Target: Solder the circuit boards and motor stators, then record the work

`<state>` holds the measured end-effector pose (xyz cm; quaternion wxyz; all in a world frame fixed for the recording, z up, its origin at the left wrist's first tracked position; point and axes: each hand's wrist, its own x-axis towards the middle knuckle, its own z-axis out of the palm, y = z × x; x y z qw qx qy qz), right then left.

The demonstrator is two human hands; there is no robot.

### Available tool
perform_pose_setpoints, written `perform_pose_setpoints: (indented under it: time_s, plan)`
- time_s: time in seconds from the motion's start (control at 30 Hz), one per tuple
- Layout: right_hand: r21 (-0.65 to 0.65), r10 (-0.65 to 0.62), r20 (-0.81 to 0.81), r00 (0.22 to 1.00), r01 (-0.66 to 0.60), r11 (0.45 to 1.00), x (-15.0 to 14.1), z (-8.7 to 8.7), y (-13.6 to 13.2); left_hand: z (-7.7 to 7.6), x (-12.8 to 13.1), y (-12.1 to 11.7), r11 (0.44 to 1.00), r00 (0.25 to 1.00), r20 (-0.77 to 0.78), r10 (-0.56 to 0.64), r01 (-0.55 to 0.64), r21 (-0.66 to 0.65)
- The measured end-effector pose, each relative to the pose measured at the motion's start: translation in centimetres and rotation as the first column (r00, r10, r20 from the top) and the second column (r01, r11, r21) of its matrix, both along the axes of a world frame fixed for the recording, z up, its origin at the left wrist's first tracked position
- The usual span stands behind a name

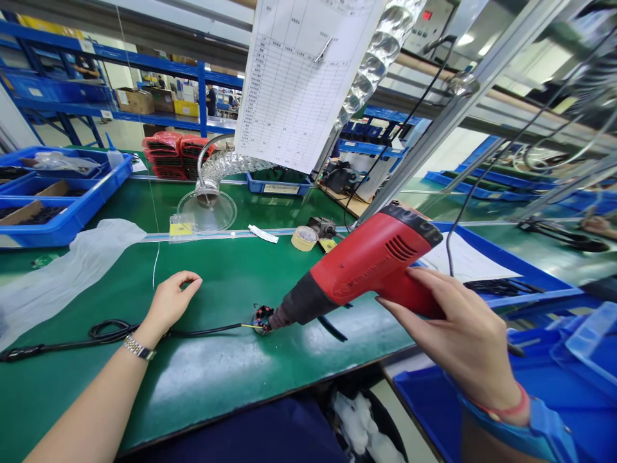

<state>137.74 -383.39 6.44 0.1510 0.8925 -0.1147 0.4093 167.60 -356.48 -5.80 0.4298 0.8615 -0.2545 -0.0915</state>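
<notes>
My right hand [463, 334] is wrapped round the handle of a red heat gun [371, 257]. The gun's black nozzle slants down to the left, right at a small round part with coloured wires [263, 317], which looks like a motor stator. A black cable [207, 332] runs from that part leftward, passes beneath my left wrist and forms a loop. My left hand [171, 299] hovers or rests just above the cable, thumb and forefinger tips together with nothing visible between them; its other fingers are hidden. Black tubing [332, 328] lies behind the nozzle.
Blue bins of parts [91, 209] stand on the left, beside white wrap [87, 263]. A clear suction hood [207, 209], a tape roll [304, 238] and a metal block [322, 227] sit farther back. A printed sheet [303, 83] hangs above. Blue trays [554, 296] are on the right.
</notes>
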Motion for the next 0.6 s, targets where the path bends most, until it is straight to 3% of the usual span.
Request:
perform_pose_setpoints:
  time_s: [0.6]
  plan:
    - [0.032, 0.065, 0.021, 0.998, -0.066, 0.997, 0.65, 0.52, 0.32, 0.00, 0.03, 0.14, 1.000, 1.000, 0.014, -0.007, 0.007, -0.005]
